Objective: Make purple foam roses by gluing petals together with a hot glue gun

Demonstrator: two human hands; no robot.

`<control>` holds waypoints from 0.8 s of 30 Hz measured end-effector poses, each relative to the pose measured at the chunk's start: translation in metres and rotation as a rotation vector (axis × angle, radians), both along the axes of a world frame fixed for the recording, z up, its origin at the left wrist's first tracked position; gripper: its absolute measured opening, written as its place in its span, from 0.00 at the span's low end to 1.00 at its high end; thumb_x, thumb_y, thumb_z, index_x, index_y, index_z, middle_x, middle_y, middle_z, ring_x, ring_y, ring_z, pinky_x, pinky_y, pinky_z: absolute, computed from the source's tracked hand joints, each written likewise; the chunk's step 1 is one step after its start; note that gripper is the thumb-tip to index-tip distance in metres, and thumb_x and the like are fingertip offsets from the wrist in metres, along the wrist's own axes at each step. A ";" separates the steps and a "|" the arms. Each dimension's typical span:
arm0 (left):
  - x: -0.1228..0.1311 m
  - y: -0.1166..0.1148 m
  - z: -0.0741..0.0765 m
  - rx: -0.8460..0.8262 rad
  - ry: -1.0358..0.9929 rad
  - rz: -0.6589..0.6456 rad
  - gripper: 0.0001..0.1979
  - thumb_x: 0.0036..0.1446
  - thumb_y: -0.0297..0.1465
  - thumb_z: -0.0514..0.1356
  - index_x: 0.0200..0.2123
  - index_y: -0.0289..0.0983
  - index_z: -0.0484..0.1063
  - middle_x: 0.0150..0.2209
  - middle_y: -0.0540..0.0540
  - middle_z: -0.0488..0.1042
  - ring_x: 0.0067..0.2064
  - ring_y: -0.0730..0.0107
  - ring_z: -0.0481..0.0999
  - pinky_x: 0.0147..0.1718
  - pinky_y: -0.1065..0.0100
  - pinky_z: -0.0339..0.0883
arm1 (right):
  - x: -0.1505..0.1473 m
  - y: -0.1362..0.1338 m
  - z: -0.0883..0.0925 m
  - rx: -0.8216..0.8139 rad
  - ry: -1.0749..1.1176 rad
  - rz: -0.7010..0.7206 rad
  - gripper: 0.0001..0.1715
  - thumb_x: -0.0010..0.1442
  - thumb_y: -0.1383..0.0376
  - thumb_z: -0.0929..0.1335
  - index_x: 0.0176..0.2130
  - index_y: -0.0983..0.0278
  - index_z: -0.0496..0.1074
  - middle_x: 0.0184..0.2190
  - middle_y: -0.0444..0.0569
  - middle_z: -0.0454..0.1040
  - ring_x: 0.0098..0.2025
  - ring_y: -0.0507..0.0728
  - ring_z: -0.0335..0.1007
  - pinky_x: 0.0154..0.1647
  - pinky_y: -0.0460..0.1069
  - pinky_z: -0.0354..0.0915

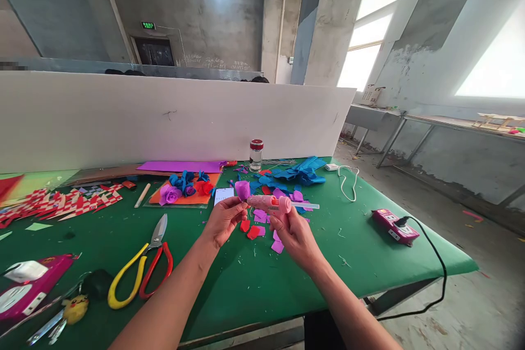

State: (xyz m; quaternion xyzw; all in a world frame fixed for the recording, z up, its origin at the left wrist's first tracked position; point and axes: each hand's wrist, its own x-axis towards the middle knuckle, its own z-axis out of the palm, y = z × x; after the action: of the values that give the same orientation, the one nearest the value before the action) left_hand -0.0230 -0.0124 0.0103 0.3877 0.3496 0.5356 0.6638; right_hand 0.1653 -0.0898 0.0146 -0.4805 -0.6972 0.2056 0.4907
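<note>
My left hand (pixel 225 220) pinches a small purple paper flower (pixel 242 189) held up over the green table (pixel 254 284). My right hand (pixel 294 234) is wrapped round a pink glue gun (pixel 270 203) that lies sideways, with its nozzle at the flower and a clear glue stick (pixel 305 205) sticking out to the right. Under both hands lie loose red and purple paper petals (pixel 256 225). A phone (pixel 223 195) lies just behind the left hand.
Scissors with yellow and red handles (pixel 139 268) lie at the left. Finished paper roses (pixel 184 186) sit on an orange sheet. A glass jar (pixel 256 155), blue paper scraps (pixel 301 170), a white cable (pixel 348 180) and a pink power strip (pixel 394 226) stand farther back and right. A white partition (pixel 164 117) backs the table.
</note>
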 end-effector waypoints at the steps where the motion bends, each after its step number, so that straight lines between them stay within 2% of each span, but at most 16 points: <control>1: 0.000 0.000 0.000 0.003 0.001 -0.002 0.14 0.35 0.28 0.74 0.28 0.31 0.77 0.23 0.49 0.76 0.23 0.79 0.71 0.24 0.76 0.68 | 0.000 0.000 -0.001 0.003 -0.008 -0.009 0.14 0.64 0.57 0.61 0.44 0.64 0.63 0.27 0.45 0.74 0.25 0.54 0.66 0.25 0.47 0.59; 7: 0.000 -0.002 0.002 0.017 0.030 -0.011 0.13 0.36 0.28 0.74 0.27 0.31 0.77 0.23 0.48 0.75 0.23 0.78 0.71 0.25 0.75 0.67 | -0.002 0.000 0.003 -0.009 -0.013 0.004 0.12 0.64 0.57 0.61 0.42 0.63 0.64 0.27 0.46 0.73 0.26 0.54 0.65 0.26 0.47 0.59; 12: 0.000 -0.002 0.002 0.026 0.020 -0.004 0.13 0.34 0.28 0.74 0.26 0.32 0.76 0.21 0.50 0.73 0.23 0.78 0.70 0.25 0.73 0.67 | -0.001 -0.001 0.004 -0.010 -0.014 0.020 0.13 0.64 0.58 0.61 0.46 0.63 0.63 0.28 0.45 0.72 0.28 0.55 0.66 0.28 0.47 0.60; 18: 0.001 -0.002 0.001 0.021 0.043 0.000 0.14 0.35 0.28 0.74 0.28 0.32 0.78 0.26 0.46 0.77 0.24 0.78 0.71 0.25 0.74 0.67 | 0.001 0.001 0.001 -0.002 -0.030 -0.032 0.14 0.64 0.56 0.61 0.43 0.63 0.63 0.24 0.44 0.71 0.24 0.54 0.63 0.25 0.47 0.57; 24: 0.001 -0.002 0.001 0.028 0.034 -0.008 0.14 0.35 0.28 0.74 0.27 0.31 0.77 0.23 0.48 0.76 0.23 0.78 0.70 0.25 0.74 0.68 | 0.001 0.000 0.003 -0.018 0.023 0.021 0.11 0.64 0.57 0.62 0.39 0.62 0.64 0.27 0.46 0.73 0.26 0.54 0.66 0.28 0.47 0.60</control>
State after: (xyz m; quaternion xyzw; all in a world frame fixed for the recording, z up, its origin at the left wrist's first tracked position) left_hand -0.0224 -0.0147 0.0116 0.4076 0.3518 0.5311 0.6543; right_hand 0.1661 -0.0897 0.0173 -0.4752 -0.6945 0.2227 0.4923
